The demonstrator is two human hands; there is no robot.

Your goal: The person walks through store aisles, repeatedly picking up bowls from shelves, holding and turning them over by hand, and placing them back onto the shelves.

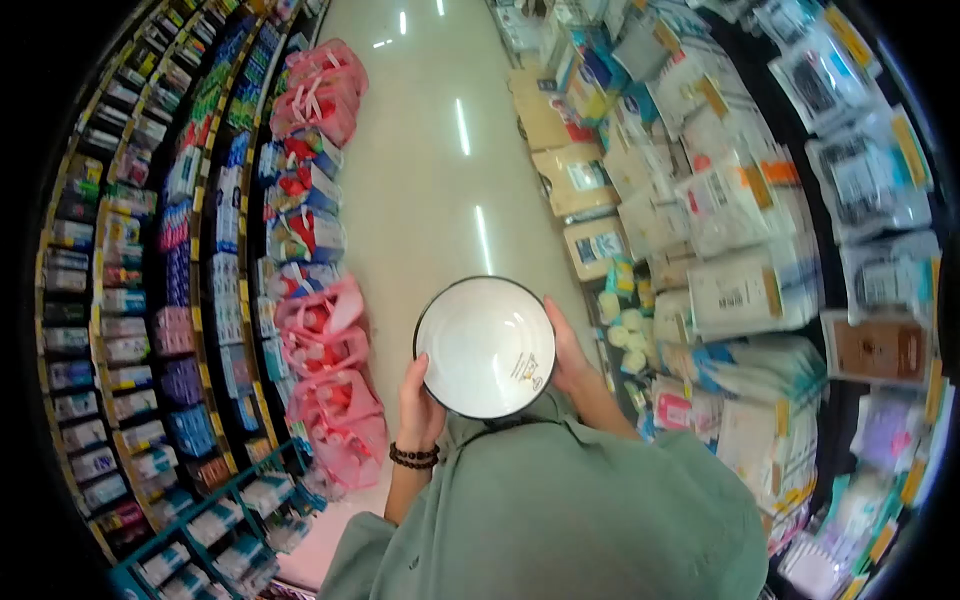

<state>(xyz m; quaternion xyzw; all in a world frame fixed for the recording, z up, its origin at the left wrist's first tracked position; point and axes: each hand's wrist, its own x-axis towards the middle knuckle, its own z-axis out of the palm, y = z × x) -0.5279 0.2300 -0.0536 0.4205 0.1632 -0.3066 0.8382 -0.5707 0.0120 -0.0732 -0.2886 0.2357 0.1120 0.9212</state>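
A round white bowl (475,340) with a dark rim is held level in front of my body, its inside facing up. A small printed picture with lettering shows on its inner wall at the lower right. My left hand (418,400) grips the bowl's left side, thumb at the rim, with a dark bead bracelet (414,457) on the wrist. On the opposite side, my right hand (568,345) holds the bowl by its right edge. The fingers of both hands are mostly hidden beneath the bowl.
Shelves of small boxed goods (125,300) line the left side. Pink bags (335,400) stand along that shelf's foot. Packaged goods (730,290) hang and lie on the right-hand racks. A shiny pale floor (420,150) runs ahead between them. A teal wire rack (215,520) is at lower left.
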